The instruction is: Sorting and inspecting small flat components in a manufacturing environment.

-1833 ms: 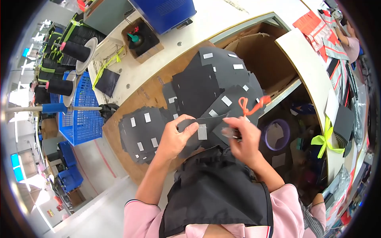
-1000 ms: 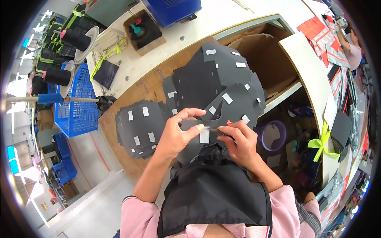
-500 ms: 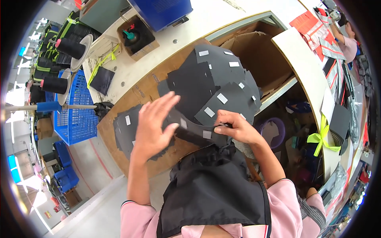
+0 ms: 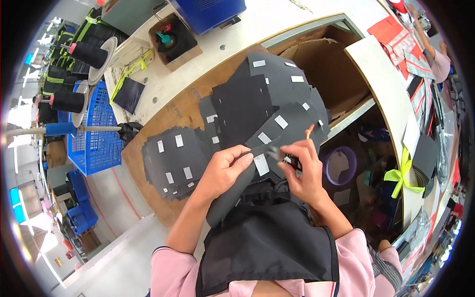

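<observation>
Between thumb and fingers my left hand (image 4: 221,172) pinches a dark grey fabric piece (image 4: 228,194), its lower end hanging over my wrist side. A white patch (image 4: 261,165) shows on the cloth between my hands. My right hand (image 4: 306,171) is closed around small thread snips (image 4: 294,161), their blurred metal blades pointing left toward the pinched edge. An orange bit (image 4: 309,131) sticks up above the right fingers. Just beyond both hands lies a pile of dark grey pieces with white patches (image 4: 292,89); a smaller stack (image 4: 173,153) sits to the left.
The brown board (image 4: 168,116) carries the piles. An open cardboard box (image 4: 341,69) sits in the opening at far right. Beyond stand a small box with a green-topped bottle (image 4: 166,38) and a blue machine (image 4: 208,12). Thread cones (image 4: 89,54) and a blue basket (image 4: 94,143) are left.
My left hand, spread before, now pinches the fabric's edge and has moved right. My right hand has lifted slightly, and snips now show in it. The left stack is uncovered.
</observation>
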Motion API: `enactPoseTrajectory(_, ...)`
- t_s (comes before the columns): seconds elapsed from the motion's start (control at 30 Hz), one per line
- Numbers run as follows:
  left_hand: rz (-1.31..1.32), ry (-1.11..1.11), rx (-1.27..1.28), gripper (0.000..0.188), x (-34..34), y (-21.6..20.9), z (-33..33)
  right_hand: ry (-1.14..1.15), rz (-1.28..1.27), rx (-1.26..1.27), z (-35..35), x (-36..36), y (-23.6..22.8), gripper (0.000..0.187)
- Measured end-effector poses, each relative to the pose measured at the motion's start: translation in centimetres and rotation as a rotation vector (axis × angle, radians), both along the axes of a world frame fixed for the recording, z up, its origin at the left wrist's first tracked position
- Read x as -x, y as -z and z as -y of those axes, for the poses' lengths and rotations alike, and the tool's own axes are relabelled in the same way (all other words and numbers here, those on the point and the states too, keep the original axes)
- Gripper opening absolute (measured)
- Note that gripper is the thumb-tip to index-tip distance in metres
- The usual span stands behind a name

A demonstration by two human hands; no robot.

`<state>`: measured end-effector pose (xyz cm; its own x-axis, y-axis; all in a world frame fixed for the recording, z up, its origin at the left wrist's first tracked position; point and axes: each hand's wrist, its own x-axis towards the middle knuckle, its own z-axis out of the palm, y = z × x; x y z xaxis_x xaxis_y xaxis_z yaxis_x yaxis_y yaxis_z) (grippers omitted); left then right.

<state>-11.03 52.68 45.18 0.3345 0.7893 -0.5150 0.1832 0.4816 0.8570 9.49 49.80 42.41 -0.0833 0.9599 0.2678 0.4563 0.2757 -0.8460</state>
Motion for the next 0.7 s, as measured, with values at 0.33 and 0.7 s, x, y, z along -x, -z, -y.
enactPoseTrajectory(0.33,0.001,0.077,0.04,0.019,0.3,-0.8,-0.3,-0.205,0.177,-0.261,-0.9,-0.8,-0.3,0.034)
enactPoseTrajectory(0.7,0.098,0.053,0.135,0.022,0.3,-0.5,-0.3,-0.198,0.015,-0.058,-0.7,-0.8,-0.9,0.031)
